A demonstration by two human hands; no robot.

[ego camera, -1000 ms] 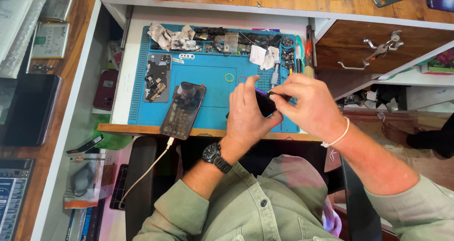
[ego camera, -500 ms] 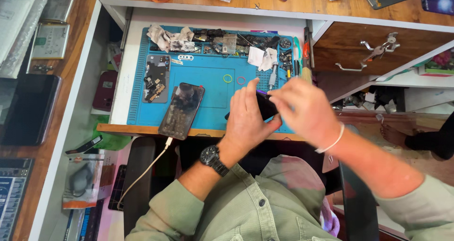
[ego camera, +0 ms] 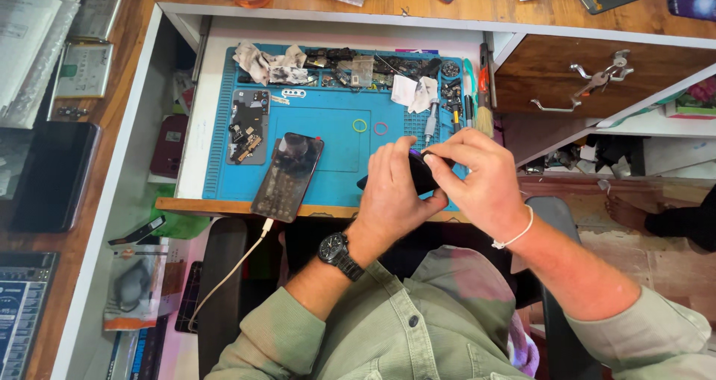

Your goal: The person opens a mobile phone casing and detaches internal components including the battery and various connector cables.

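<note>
A dark phone (ego camera: 418, 173) is gripped between the closed fingers of the left hand (ego camera: 394, 193) and right hand (ego camera: 485, 178) over the blue mat's (ego camera: 328, 141) near right corner, its long axis slanting lower-left to upper-right.

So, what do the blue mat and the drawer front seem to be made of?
The blue mat looks like matte silicone or rubber: even colour, no glare, moulded trays and ridges. The drawer front looks like brown wood or veneer with a soft sheen and visible grain; its handle is shiny and silvery, probably metal.
</note>
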